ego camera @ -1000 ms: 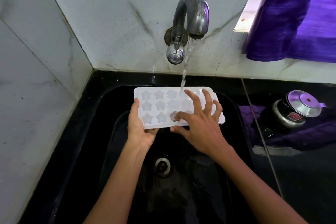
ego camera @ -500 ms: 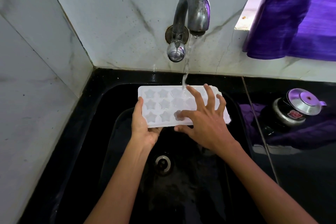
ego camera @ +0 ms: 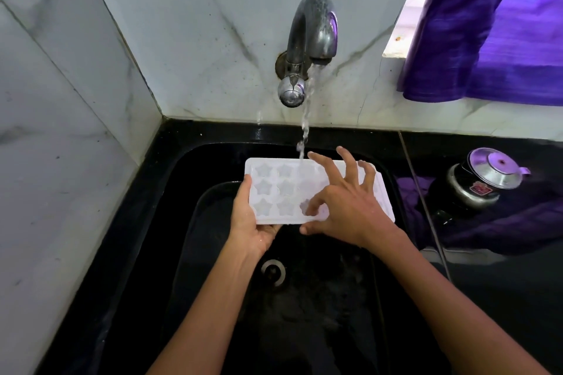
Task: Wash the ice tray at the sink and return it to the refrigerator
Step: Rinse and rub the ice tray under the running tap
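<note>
Left hand [ego camera: 248, 222] gripping one ice tray [ego camera: 274, 189], right hand [ego camera: 350, 204] rubbing.

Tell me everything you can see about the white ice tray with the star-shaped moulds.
The white plastic ice tray with star-shaped moulds is a flat rectangle with rounded corners, three rows of moulds showing. It is held roughly level, moulds up, over the black sink basin. The left hand grips its left end, thumb along the edge. The right hand spreads over its right half, one fingertip in a front-row mould. Water from the metal tap lands near its far edge.
</note>
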`<action>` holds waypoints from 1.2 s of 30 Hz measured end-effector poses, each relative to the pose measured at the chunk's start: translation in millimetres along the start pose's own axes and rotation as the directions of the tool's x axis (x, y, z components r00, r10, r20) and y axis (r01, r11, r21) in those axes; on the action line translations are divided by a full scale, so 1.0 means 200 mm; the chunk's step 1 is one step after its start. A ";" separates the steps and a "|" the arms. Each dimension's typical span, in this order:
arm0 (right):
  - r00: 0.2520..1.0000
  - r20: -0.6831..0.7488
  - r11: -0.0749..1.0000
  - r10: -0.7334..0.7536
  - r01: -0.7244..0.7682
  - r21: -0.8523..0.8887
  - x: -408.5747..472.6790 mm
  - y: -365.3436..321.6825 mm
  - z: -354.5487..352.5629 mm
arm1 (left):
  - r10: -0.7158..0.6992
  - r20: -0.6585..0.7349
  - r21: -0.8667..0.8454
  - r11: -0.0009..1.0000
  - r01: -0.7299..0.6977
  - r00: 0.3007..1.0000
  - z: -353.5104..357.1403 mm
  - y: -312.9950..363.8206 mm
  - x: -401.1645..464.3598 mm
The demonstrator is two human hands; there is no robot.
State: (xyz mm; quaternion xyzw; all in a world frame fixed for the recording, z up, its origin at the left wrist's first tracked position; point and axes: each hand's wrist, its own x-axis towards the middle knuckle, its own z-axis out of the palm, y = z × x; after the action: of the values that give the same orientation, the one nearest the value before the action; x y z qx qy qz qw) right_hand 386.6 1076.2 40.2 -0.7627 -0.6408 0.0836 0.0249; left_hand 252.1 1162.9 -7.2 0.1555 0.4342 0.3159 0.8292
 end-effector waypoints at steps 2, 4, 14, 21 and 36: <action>1.000 0.002 0.998 0.011 -0.011 0.058 -0.01 0.01 -0.02 | -0.009 0.009 -0.003 1.000 0.009 1.000 -0.01 -0.03 -0.03; 0.999 -0.007 0.990 0.047 -0.045 0.131 -0.02 0.02 -0.05 | -0.018 0.028 -0.010 1.000 0.018 0.999 -0.02 -0.05 -0.05; 0.999 0.032 0.997 0.037 -0.039 0.062 0.12 -0.04 -0.01 | -0.036 0.059 -0.026 0.999 0.037 0.998 -0.03 -0.10 -0.08; 0.993 -0.114 0.996 0.031 -0.040 -0.078 0.17 -0.09 -0.04 | -0.031 0.098 -0.054 0.998 0.037 0.995 -0.07 -0.09 -0.05; 0.999 -0.038 0.988 0.035 -0.040 -0.150 0.18 -0.10 -0.03 | -0.030 0.101 -0.060 0.998 0.037 0.994 -0.06 -0.08 -0.05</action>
State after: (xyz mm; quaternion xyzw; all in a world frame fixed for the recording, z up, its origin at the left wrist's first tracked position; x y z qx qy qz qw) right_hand 373.8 1115.9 45.5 -0.7757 -0.6303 0.0219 -0.0234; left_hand 244.3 1143.7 -17.7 0.1381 0.3849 0.3070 0.8594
